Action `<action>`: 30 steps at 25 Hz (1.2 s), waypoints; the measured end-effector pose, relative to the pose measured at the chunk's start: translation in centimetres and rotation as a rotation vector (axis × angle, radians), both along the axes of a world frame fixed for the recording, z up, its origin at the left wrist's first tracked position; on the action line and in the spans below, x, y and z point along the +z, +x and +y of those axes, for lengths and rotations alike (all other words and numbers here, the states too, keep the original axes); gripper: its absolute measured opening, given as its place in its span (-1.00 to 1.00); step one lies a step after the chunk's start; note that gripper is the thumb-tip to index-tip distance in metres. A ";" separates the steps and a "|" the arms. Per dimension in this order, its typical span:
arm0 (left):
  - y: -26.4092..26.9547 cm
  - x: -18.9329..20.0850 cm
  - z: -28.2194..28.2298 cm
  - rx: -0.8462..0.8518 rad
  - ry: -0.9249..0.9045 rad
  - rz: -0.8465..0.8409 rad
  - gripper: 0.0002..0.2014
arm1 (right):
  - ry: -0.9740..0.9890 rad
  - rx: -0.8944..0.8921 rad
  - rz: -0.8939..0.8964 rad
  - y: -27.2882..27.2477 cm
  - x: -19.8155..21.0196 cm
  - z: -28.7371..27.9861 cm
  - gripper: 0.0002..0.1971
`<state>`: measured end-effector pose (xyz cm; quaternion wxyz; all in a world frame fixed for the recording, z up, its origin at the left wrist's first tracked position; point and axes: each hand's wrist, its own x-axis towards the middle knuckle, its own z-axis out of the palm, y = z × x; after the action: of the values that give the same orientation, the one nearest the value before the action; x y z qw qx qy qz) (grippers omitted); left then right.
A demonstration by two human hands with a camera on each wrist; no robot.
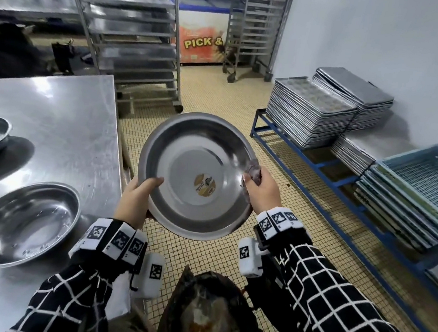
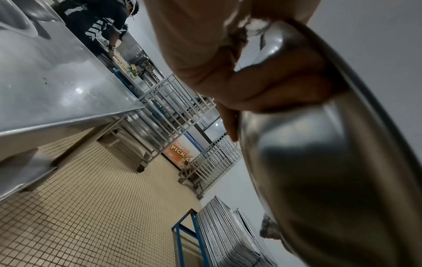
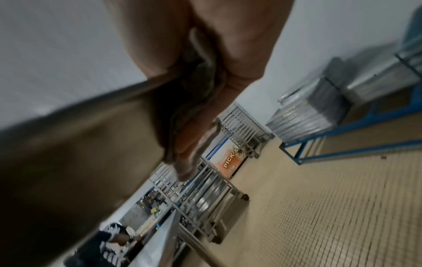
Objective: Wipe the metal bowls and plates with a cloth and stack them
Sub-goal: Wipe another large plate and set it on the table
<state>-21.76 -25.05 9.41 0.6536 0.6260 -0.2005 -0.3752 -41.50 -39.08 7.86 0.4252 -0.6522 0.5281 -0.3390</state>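
Tilting toward the camera above the tiled floor, one metal bowl (image 1: 195, 174) is gripped at its near-left rim by the left hand (image 1: 136, 198), thumb inside. The right hand (image 1: 260, 188) clutches one grey cloth (image 1: 253, 170) against the right rim. Two more bowls (image 1: 23, 223) sit along the worktop's (image 1: 64, 124) left edge, the farther one cut off.

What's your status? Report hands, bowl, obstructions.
Left hand grips bowl rim. Right hand presses cloth on opposite rim. Bowl held tilted over floor, sticker inside. Nothing in the way.
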 end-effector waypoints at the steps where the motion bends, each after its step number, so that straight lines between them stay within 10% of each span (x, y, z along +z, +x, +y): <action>1: 0.0 0.0 0.0 -0.010 -0.035 -0.036 -0.89 | 0.027 -0.042 -0.066 0.2 -0.2 0.4 -0.90; 5: -1.3 -0.3 -0.2 -0.131 -0.119 -0.165 -0.48 | 0.120 -0.230 -0.328 2.4 -0.2 2.4 -0.87; 10: -3.9 0.3 -0.5 -0.074 -0.014 -0.158 -0.83 | 0.156 -0.148 -0.384 3.9 0.1 3.9 -0.83; 17: -0.3 0.3 -0.7 0.007 0.115 -0.188 -0.81 | 0.061 -0.096 -0.143 2.3 -1.1 4.1 -0.71; 24: -0.5 1.4 -0.4 -0.106 0.070 -0.323 -0.76 | -0.457 0.591 0.422 5.4 -4.6 8.8 -0.44; 30: -0.7 1.2 0.3 -0.154 0.005 -0.306 -0.77 | -0.656 0.410 0.832 0.0 -6.7 3.4 -0.49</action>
<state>-22.42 -24.73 10.62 0.5831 0.6604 -0.3440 -0.3248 -41.51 -35.70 1.21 0.0133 -0.9180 0.3806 -0.1102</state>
